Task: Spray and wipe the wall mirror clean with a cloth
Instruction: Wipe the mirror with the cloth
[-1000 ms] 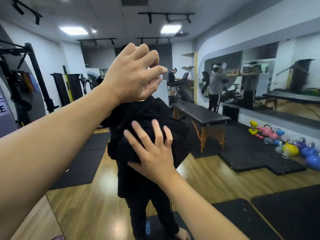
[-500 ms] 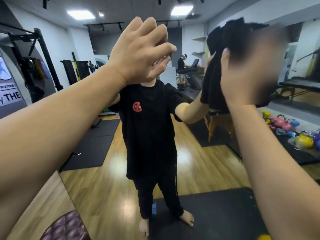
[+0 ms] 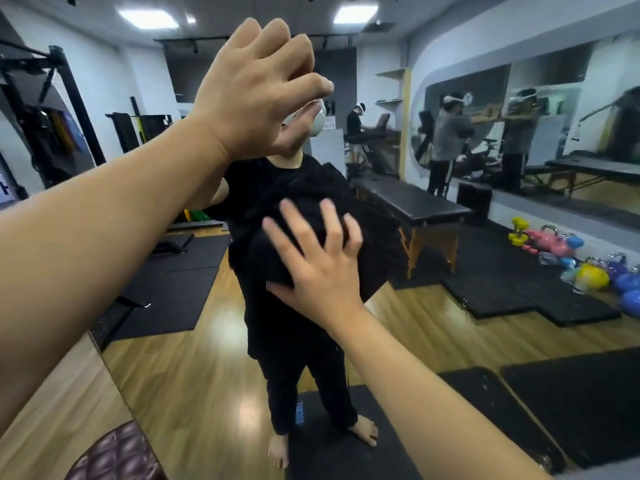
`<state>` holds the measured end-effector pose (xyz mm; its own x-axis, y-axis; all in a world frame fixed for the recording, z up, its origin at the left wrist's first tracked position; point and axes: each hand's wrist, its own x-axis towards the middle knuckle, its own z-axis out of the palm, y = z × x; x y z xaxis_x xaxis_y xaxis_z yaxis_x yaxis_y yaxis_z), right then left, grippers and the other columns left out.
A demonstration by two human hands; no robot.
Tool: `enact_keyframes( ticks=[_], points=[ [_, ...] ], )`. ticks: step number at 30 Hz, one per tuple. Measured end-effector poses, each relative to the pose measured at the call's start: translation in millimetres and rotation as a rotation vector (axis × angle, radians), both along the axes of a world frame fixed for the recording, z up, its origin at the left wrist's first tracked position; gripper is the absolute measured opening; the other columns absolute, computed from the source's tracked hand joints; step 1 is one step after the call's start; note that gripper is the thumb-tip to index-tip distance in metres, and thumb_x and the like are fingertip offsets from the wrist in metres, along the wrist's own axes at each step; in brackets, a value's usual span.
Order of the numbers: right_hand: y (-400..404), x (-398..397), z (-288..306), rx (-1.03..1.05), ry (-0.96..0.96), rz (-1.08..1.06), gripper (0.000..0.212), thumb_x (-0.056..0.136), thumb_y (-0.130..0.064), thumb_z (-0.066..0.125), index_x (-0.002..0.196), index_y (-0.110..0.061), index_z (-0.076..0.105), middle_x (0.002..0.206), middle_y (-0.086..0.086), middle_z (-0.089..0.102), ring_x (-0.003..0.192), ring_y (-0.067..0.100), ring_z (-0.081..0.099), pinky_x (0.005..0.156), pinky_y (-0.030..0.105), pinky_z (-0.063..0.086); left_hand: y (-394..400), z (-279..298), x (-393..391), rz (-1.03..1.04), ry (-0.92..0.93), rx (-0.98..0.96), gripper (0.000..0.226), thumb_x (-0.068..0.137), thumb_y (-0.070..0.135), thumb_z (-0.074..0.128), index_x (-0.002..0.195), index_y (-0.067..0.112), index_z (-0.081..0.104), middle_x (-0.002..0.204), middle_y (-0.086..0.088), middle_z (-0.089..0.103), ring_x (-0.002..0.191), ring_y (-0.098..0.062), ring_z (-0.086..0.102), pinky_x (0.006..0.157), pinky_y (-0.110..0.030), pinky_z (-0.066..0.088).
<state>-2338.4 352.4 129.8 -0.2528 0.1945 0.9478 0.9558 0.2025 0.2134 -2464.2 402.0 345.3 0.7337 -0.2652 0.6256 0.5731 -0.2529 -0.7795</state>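
Gym space is filling the large wall mirror (image 3: 180, 341) ahead: glossy wooden floor (image 3: 415, 327), black rubber mats (image 3: 519, 296), a black padded massage bench (image 3: 412, 199) at centre right, and colourful kettlebells (image 3: 588, 271) lying at the right edge. Reflected at centre frame, a person in black clothing (image 3: 291, 341) is standing barefoot on a mat. Right hand (image 3: 318, 268), in the middle of the frame, is pressing a bunched black cloth (image 3: 367, 251) against the glass, fingers spread wide over the fabric. Left hand (image 3: 256, 95), up at the top centre, is reaching toward the glass with fingers loosely bent and slightly apart, gripping nothing visible. Whether its fingertips are touching the glass, I cannot tell.
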Motion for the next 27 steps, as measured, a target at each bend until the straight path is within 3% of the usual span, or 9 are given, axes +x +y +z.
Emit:
enact_keyframes(
  ticks=[2,5,8,12,15,18,21,25,27],
  points=[
    [2.2,8.2,-2.9,0.028,-0.163,0.014,0.070,0.078,-0.057,0.062,0.142,-0.027,0.058,0.153,0.001,0.050,0.136,0.043,0.041,0.106,0.059,0.036,-0.1,0.0,-0.6,-0.012,0.004,0.003,0.028,0.104,0.034,0.051,0.120,0.016,0.066,0.101,-0.012,0.062,0.091,-0.033,0.048,0.072,-0.045,0.041],
    [6.3,40.8,23.2,0.067,-0.110,0.016,0.074,0.072,-0.060,0.069,0.139,-0.028,0.061,0.150,-0.001,0.052,0.133,0.037,0.040,0.103,0.054,0.034,0.9,0.1,-0.4,-0.035,-0.004,0.008,0.026,0.102,0.032,0.053,0.118,0.016,0.067,0.100,-0.012,0.062,0.089,-0.033,0.049,0.071,-0.045,0.042],
    [8.0,82.8,70.4,0.076,0.167,-0.033,0.075,0.071,-0.058,0.069,0.140,-0.028,0.059,0.150,-0.001,0.051,0.133,0.033,0.039,0.101,0.051,0.034,0.6,0.1,-0.1,-0.039,-0.006,0.016,0.024,0.101,0.030,0.055,0.117,0.017,0.067,0.098,-0.011,0.063,0.087,-0.033,0.050,0.070,-0.045,0.042],
    [2.4,115.1,126.2,0.091,0.693,-0.003,0.060,0.084,-0.054,0.058,0.140,-0.031,0.054,0.151,-0.005,0.043,0.134,0.027,0.039,0.108,0.050,0.031,-2.4,1.1,1.0,-0.023,0.005,0.027,0.025,0.101,0.030,0.055,0.116,0.016,0.069,0.096,-0.011,0.063,0.085,-0.035,0.056,0.069,-0.044,0.043],
    [1.7,103.5,132.6,0.104,0.820,-0.039,0.062,0.084,-0.055,0.054,0.141,-0.031,0.053,0.153,-0.006,0.041,0.136,0.029,0.038,0.110,0.051,0.029,-2.7,0.7,1.7,-0.015,0.004,0.033,0.025,0.101,0.031,0.054,0.114,0.016,0.069,0.096,-0.011,0.063,0.085,-0.034,0.056,0.069,-0.043,0.041],
    [1.0,65.8,107.3,0.082,0.701,-0.044,0.067,0.080,-0.054,0.059,0.142,-0.029,0.054,0.154,-0.003,0.044,0.137,0.035,0.038,0.108,0.054,0.030,-2.4,0.8,3.1,-0.021,0.002,0.028,0.024,0.102,0.030,0.054,0.113,0.015,0.069,0.096,-0.011,0.063,0.084,-0.034,0.056,0.069,-0.044,0.042],
    [0.5,18.4,59.1,0.013,0.424,-0.026,0.075,0.074,-0.057,0.066,0.141,-0.026,0.058,0.153,0.001,0.048,0.137,0.041,0.038,0.105,0.058,0.032,-2.6,1.4,3.9,-0.037,0.001,0.017,0.022,0.101,0.027,0.055,0.112,0.015,0.069,0.096,-0.012,0.064,0.083,-0.035,0.056,0.068,-0.045,0.042],
    [-3.4,-35.5,-14.2,-0.017,0.027,0.052,0.053,0.095,-0.052,0.044,0.139,-0.028,0.060,0.153,-0.001,0.049,0.137,0.042,0.043,0.107,0.059,0.036,-0.8,0.1,1.8,-0.027,-0.009,0.027,0.023,0.101,0.028,0.055,0.116,0.016,0.068,0.098,-0.011,0.064,0.085,-0.033,0.053,0.070,-0.044,0.040],
    [-2.0,-40.0,-38.5,-0.036,-0.177,0.025,0.057,0.092,-0.054,0.049,0.142,-0.028,0.055,0.156,-0.002,0.045,0.140,0.043,0.039,0.110,0.059,0.034,-0.2,-0.6,1.1,-0.026,-0.009,0.026,0.024,0.101,0.028,0.054,0.117,0.017,0.067,0.098,-0.011,0.063,0.086,-0.033,0.052,0.070,-0.044,0.040]
  ],
)
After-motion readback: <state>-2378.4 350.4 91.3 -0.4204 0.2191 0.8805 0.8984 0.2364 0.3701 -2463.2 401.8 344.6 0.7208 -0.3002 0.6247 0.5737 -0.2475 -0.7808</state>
